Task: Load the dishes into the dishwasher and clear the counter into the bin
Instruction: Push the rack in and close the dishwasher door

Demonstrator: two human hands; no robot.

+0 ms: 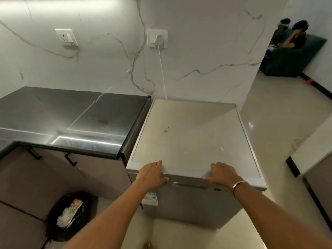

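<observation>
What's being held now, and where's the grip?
The silver box-shaped dishwasher: left hand and right hand both hold its top front edge, thumbs on the front.

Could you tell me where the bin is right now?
In the head view, the bin stands lower left on the floor, before the cabinets, left of the dishwasher.

A home kitchen: a dark polished stone table (53,108) over grey-brown cabinet doors (45,177) fills the left, a silver freestanding dishwasher (188,137) stands beside it below a white wall socket (157,38), a black-lined bin (53,230) sits lower left, and a green sofa (287,60) shows upper right.
</observation>
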